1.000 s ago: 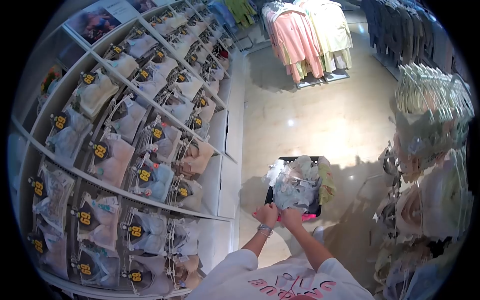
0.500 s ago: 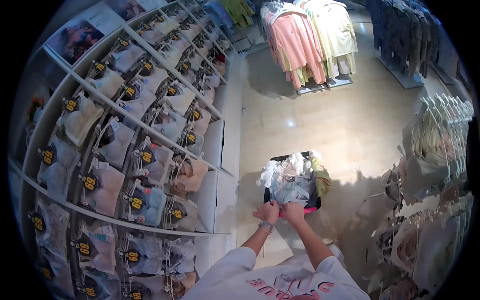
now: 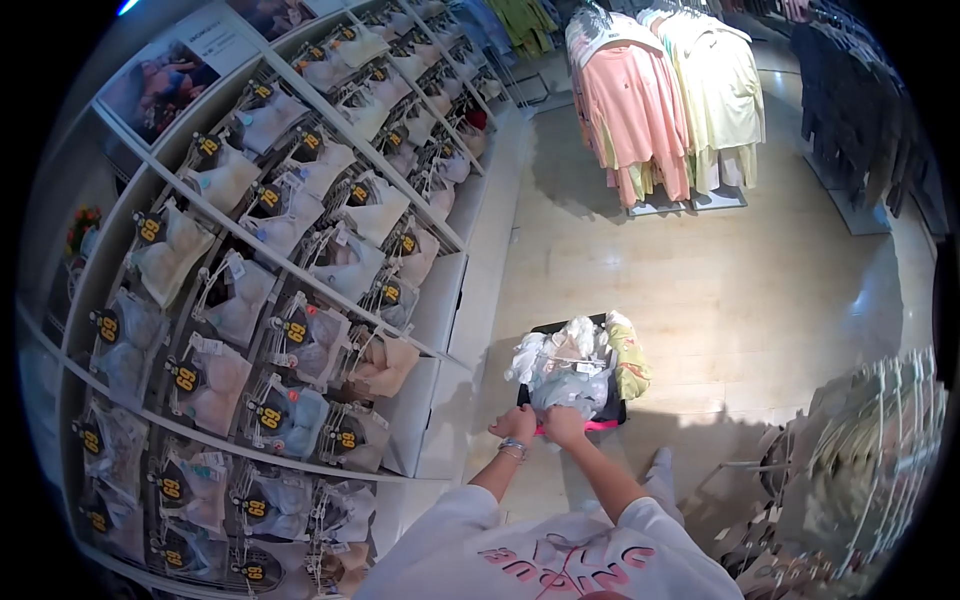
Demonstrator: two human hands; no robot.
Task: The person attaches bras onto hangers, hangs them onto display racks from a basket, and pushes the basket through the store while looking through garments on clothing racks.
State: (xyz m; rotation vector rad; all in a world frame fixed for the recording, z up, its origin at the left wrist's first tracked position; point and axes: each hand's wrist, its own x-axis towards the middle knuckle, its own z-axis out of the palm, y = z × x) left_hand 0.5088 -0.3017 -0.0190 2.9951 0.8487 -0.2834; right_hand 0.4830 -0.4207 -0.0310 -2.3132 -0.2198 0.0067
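A dark basket with a pink edge is in front of me, heaped with white and pale blue garments. A yellow-green garment hangs over its right side. My left hand, with a bracelet at the wrist, is closed at the basket's near left edge. Close beside it, my right hand is closed at the near edge, against the pale blue garments. What the fingers of each hand grip is too small to make out.
Shelving with bras and number tags runs along the left. A rack of pink and cream tops stands ahead, dark clothes hang at the far right, and hangers with bras are at the near right.
The view has shifted, so the clothes racks ahead appear farther right and lower. The hanger rack on the right sits lower in view. Both hands remain closed at the basket's near edge.
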